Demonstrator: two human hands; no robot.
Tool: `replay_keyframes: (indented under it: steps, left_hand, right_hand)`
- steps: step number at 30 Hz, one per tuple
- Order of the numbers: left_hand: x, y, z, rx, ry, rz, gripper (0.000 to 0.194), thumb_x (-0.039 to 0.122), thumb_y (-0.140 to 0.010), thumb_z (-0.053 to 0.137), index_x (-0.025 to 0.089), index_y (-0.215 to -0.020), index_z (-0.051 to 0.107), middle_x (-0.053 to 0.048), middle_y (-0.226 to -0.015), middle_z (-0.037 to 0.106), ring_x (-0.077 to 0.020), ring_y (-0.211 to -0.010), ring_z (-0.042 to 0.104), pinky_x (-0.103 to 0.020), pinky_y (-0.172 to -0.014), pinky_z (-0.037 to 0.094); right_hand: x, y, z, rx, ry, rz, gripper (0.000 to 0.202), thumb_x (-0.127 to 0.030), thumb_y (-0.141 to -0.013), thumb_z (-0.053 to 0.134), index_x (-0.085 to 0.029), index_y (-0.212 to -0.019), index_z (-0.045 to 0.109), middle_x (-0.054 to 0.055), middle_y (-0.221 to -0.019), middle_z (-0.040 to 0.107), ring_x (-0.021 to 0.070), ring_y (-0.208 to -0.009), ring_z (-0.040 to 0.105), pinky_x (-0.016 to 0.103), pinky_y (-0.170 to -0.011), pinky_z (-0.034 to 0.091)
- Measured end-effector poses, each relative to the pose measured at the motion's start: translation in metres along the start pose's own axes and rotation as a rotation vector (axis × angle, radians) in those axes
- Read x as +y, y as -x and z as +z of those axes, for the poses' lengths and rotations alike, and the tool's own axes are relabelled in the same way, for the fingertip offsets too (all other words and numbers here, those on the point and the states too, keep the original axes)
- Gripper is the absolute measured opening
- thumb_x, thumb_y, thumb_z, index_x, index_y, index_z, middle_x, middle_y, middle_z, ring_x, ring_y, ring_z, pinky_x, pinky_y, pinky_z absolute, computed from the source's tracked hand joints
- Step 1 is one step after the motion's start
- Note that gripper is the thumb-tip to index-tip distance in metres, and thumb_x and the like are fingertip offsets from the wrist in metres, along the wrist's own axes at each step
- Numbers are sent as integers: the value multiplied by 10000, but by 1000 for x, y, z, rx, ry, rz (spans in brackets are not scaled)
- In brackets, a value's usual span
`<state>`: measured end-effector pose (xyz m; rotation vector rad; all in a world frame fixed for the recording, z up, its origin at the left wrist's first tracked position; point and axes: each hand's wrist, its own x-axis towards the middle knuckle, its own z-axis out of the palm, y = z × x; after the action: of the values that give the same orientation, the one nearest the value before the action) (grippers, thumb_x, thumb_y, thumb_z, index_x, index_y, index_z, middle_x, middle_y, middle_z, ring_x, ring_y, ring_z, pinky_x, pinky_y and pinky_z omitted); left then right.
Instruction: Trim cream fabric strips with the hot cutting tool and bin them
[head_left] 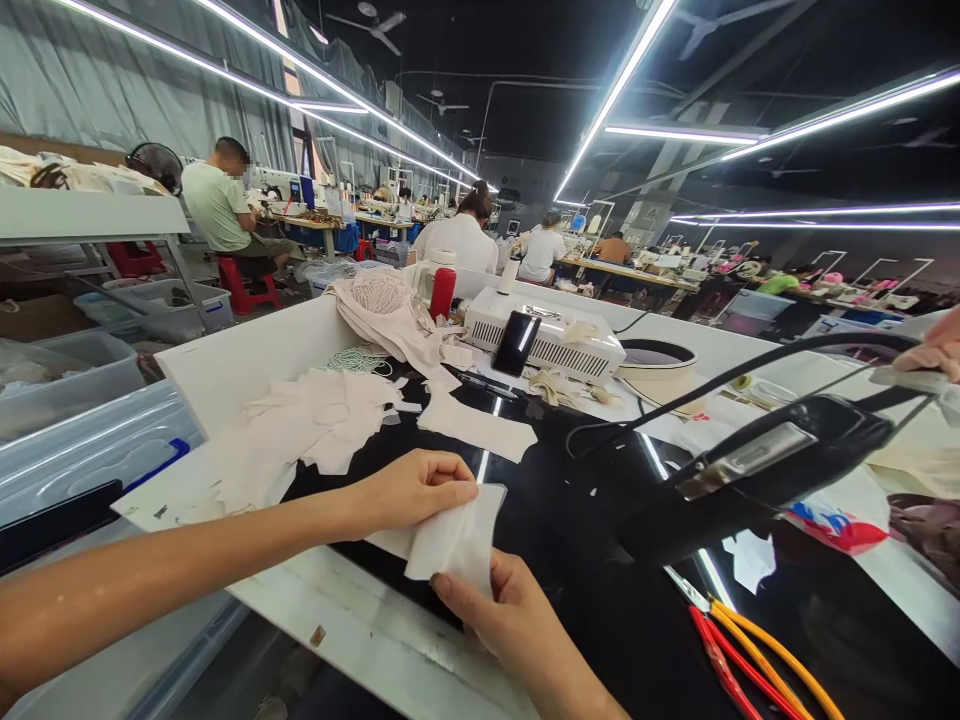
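My left hand [426, 490] pinches the upper edge of a cream fabric piece [457, 545] between thumb and fingers. My right hand [510, 610] grips the lower right corner of the same piece, its thumb lying on top. The piece looks folded or layered and is held over the front edge of the black tabletop [555, 520]. Just beyond it lies a flat, cut cream piece [480, 420]. To the left is a loose pile of similar cream pieces [322, 415].
A black machine arm [765, 460] with a cable rises at right, near another person's hand [937, 350]. Red-and-orange-handled pliers [739, 640] lie at front right. Behind are a phone [516, 343], a white vented box [544, 330], a red bottle [442, 293] and a lace-patterned garment [382, 310].
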<state>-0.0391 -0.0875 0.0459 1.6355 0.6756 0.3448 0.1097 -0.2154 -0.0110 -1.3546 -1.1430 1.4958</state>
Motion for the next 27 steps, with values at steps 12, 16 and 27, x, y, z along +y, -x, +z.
replay_keyframes:
  steps: [12,16,27]
  left_hand:
    - [-3,-10,-23,145,-392,339,378,529,-1049,561,193,-897,646,38,-746,587,-118,-660,494,-229,-603,364]
    - [2,-6,-25,165,-954,928,347,387,-1177,439,238,-1016,708,35,-772,657,-117,-649,548,-265,-578,307]
    - [-58,-11,16,-26,-1275,1003,265,386,-1051,766,192,-1211,683,-35,-1156,764,-218,-1043,708,-356,-955,558]
  right_hand:
    - [-27,2,-25,32,493,-119,466,-589,-1010,546,-206,-759,634,-24,-667,551,122,-626,478,261,-607,382]
    - [-26,-8,-59,302,851,-257,295,-263,-1074,449,-230,-1083,742,49,-1031,758,203,-980,684,315,-868,509]
    - [1,-19,-104,655,1570,-435,520,78,-906,513,-189,-1318,683,160,-1258,755,284,-1058,716,385,-821,582]
